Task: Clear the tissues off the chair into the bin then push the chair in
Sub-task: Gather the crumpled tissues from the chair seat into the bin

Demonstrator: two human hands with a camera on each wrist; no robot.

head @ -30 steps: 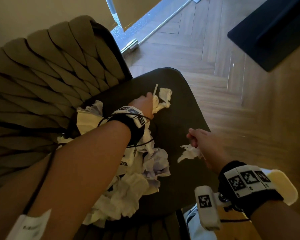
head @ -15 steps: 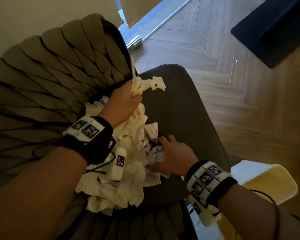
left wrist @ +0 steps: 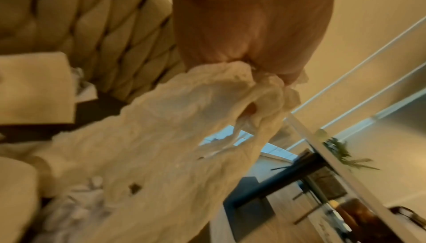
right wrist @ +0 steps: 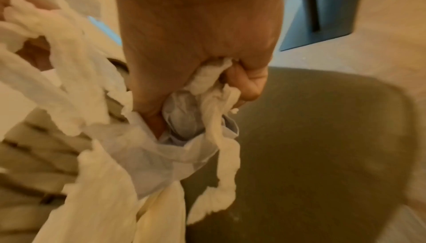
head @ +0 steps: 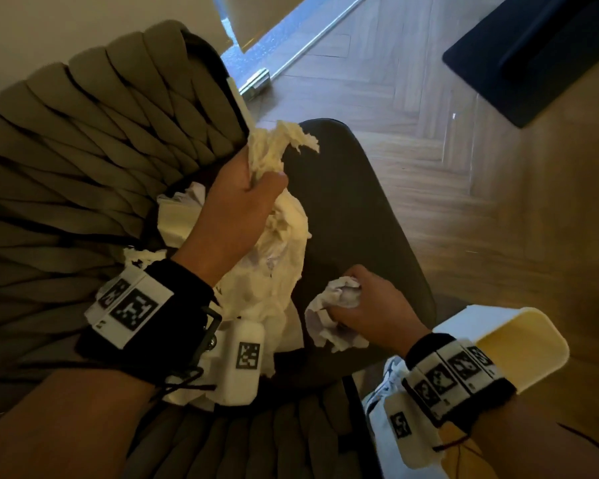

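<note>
A: We have both fists full: our left hand (head: 237,205) grips a big wad of the tissues (head: 277,257) up by the backrest, and our right hand (head: 370,302) is curled round a smaller crumpled clump (head: 332,319) near the seat's front edge

B: And the bin (head: 519,344)?

A: Low on our right, on the floor just beside the chair (head: 353,209), mouth tipped toward us. Our right hand is clearly the nearer one; the left must cross the whole seat to reach it

B: So we judge the right goes first, and the left follows with its trailing bunch, which hangs long from fist to seat

A: More tissue lies under our left wrist. The seat is dark and smooth; around it, herringbone wood floor (head: 464,140), a dark mat (head: 533,53) and a glass door track (head: 284,36)
</note>
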